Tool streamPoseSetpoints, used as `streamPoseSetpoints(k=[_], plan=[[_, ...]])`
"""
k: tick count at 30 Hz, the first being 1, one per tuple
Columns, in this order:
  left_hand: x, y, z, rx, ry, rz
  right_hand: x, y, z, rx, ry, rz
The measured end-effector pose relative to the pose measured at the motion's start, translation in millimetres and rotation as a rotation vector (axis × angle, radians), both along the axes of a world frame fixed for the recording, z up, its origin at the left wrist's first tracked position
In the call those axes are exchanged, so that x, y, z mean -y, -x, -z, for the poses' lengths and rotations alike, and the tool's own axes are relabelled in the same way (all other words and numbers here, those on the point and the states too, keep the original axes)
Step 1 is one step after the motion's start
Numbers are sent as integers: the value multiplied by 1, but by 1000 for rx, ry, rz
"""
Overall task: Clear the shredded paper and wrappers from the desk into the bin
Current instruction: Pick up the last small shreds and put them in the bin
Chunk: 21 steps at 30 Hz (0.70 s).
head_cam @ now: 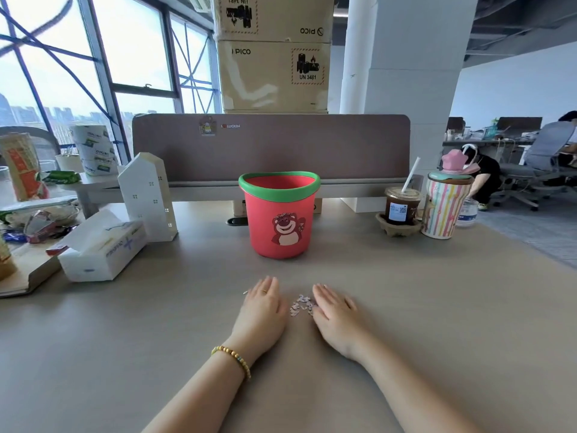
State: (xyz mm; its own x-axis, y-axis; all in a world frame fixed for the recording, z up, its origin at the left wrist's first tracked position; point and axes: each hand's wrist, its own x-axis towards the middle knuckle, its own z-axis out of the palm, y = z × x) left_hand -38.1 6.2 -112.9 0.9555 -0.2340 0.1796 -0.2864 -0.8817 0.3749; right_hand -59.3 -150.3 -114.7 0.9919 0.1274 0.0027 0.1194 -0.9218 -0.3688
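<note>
A small heap of pale shredded paper bits (pixel 301 305) is flanked on the grey desk (pixel 437 307) by the flat, empty left hand (pixel 263 310) and right hand (pixel 335 314). Nothing is held, and whether anything lies in the red, green-rimmed plastic bin (pixel 279 214) cannot be told; collection seems unfinished.

Open-plan office in daylight. Tall windows (pixel 93 57) at left, dark frames, blue diagonal struts outside, hazy skyline beyond. Brown fabric partition (pixel 271 145) across the far edge of the grey desk (pixel 125 354). Behind it, stacked cardboard boxes (pixel 273 57) marked PICO, beside a white square pillar (pixel 406 57). At right, grey carpet (pixel 537 239), pale wall (pixel 515 89), exposed dark ceiling, more desks with monitors (pixel 518 124), grey swivel chairs (pixel 530 179), two people seated there.
</note>
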Motion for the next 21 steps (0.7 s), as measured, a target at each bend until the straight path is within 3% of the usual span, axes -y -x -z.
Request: streamPoseSetpoints(k=[2,5,13,15,18,21], plan=[[-12,-6,0,-2,0,-149,4,-1,-2,47,-176,0],[-22,-10,5,-109,-58,-244,10,-1,-3,63,-275,16],[-2,5,3,-95,-157,230,16,-7,2,39,-255,22],[-1,7,1,-124,-48,294,18,-5,0,25,-248,8],[-8,5,-5,-144,221,232,25,-2,-5,-8,-280,-24],[-18,-3,-5,-60,170,124,30,-1,-6,-31,-262,-52]])
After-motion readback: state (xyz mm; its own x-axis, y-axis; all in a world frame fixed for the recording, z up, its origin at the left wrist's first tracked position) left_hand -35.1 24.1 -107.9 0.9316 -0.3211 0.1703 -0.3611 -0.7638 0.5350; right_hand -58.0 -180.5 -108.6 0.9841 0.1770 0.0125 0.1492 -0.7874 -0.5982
